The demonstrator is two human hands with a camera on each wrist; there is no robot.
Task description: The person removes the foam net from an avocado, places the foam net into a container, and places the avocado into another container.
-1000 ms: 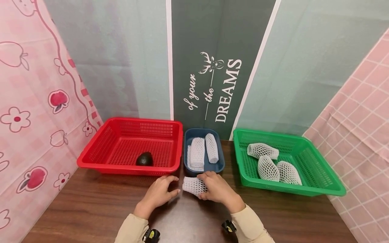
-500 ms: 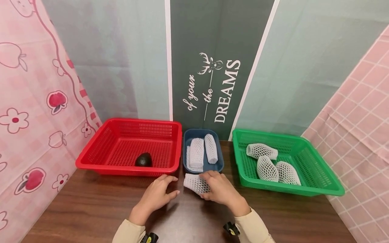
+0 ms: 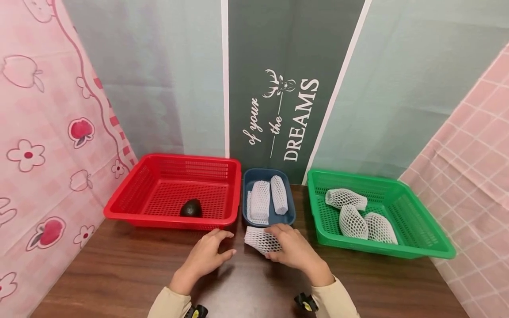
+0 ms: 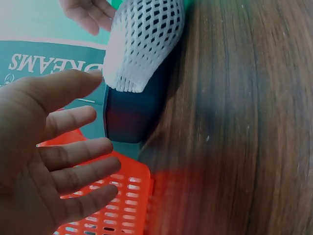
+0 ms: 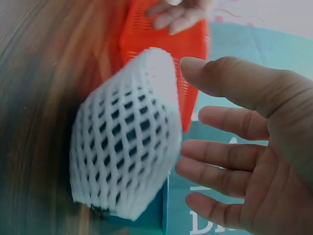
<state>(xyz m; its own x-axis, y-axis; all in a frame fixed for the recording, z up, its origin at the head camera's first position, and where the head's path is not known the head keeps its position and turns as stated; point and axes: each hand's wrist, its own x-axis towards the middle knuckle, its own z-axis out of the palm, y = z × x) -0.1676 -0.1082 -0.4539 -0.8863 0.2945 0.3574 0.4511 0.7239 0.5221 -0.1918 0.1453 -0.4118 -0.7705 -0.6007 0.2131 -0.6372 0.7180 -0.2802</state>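
A white foam net sleeve (image 3: 262, 240) lies on the table in front of the blue bin, with something dark showing through its mesh in the right wrist view. Beside its right end is my right hand (image 3: 294, 248), thumb and fingers spread and loosely extended; the right wrist view shows no curl around the netted item (image 5: 124, 137). My left hand (image 3: 207, 252) hovers left of the sleeve, apart from it, fingers relaxed and holding nothing. One bare dark avocado (image 3: 191, 208) sits in the red basket (image 3: 159, 219). Several foam sleeves (image 3: 260, 201) lie inside the blue bin (image 3: 291, 214).
To the right stands a green basket (image 3: 421, 212) holding three netted items (image 3: 353, 222). The baskets and bin line the back of the brown wooden table (image 3: 246, 291), against a printed curtain (image 3: 191, 79). Pink patterned cloth (image 3: 43, 176) hangs at the left side.
The netted item has turned slightly and shifted a little to the right, along with my right hand. My left hand stays nearly in place. The head view has shifted slightly.
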